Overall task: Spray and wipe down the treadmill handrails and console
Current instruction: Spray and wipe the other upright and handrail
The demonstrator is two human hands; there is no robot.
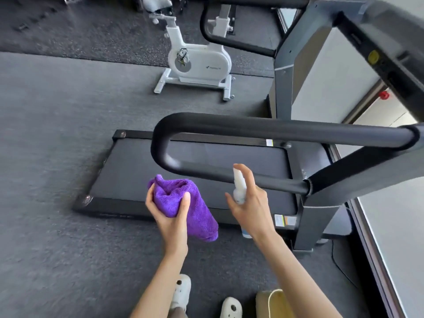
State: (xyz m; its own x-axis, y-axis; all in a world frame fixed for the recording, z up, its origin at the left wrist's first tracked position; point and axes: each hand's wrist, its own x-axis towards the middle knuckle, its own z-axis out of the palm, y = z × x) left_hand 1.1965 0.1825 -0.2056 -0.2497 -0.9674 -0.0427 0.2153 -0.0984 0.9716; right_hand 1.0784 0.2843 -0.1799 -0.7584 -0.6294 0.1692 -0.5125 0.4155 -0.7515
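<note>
At the bottom edge of the frame are the person's pale clogs (pixel 183 288) on the dark gym floor (pixel 57 226), with a yellowish bag or bin (pixel 275 301) just to their right. Above them both forearms reach up toward the middle. The left hand (pixel 169 210) has its fingers curled round a bunched purple cloth (pixel 183 203), a firm grip. The right hand (pixel 250 203) wraps a small white spray bottle (pixel 239 188), forefinger on top of the nozzle, which points at the near black handrail (pixel 252 134) looping across the centre. The far handrail (pixel 229 42) and the console (pixel 378 42) sit in the upper right; a white exercise bike (pixel 197 60) stands at upper centre.

The step looks like spraying the near rail. I'd keep the nozzle close and angled at the foam so mist lands there rather than on the belt (pixel 195 168) below, work along the loop in short bursts, then follow promptly with the cloth, wrapping it round the rail. On the console, spraying the cloth first seems safer.
</note>
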